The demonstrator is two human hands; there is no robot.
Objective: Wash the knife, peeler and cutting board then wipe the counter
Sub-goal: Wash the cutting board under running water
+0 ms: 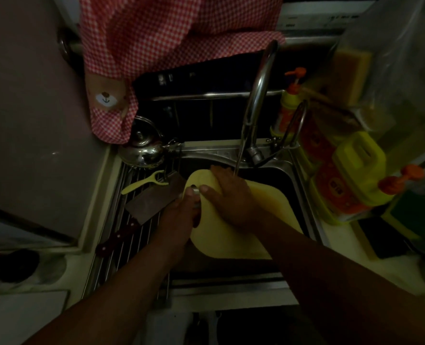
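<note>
- Board [231, 242]: yellow, held over the sink [206, 152] at frame centre, under a thin water stream [236, 168] from the faucet [256, 95].
- Left hand [181, 215]: clamped on the board's left edge, fingers curled round it, thumb on the face near the hole.
- Right hand [231, 197]: palm flat on the board's face, fingers extended toward its upper edge.
- Knife [151, 200]: broad blade, lying on the rack [99, 272] left of the sink, handle toward lower left.
- Peeler [144, 183]: yellow, on the rack, at the blade's upper edge.
- Kettle [144, 150]: at the rack's upper end.
</note>
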